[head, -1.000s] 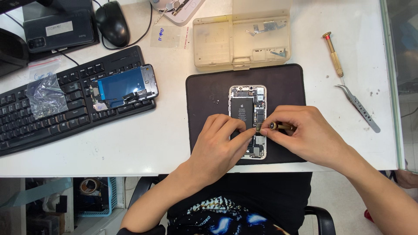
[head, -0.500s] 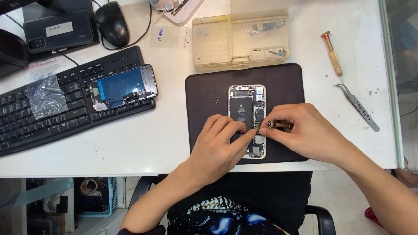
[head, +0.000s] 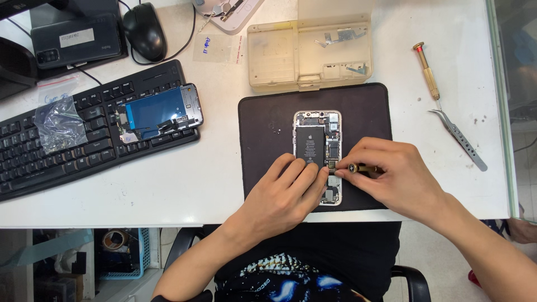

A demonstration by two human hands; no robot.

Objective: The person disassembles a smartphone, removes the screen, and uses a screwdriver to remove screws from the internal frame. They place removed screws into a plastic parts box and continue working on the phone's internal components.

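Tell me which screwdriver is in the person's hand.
The brass screwdriver pinched in the right hand, over the opened phone. The red-capped screwdriver lies untouched beside the tweezers.

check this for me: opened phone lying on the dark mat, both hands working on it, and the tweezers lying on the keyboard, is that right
Not quite. The tweezers lie on the white table right of the dark mat, near a spare screwdriver. What lies on the keyboard is the detached screen panel. The rest holds in the head view: the opened phone is on the mat, with the left hand and right hand on it.
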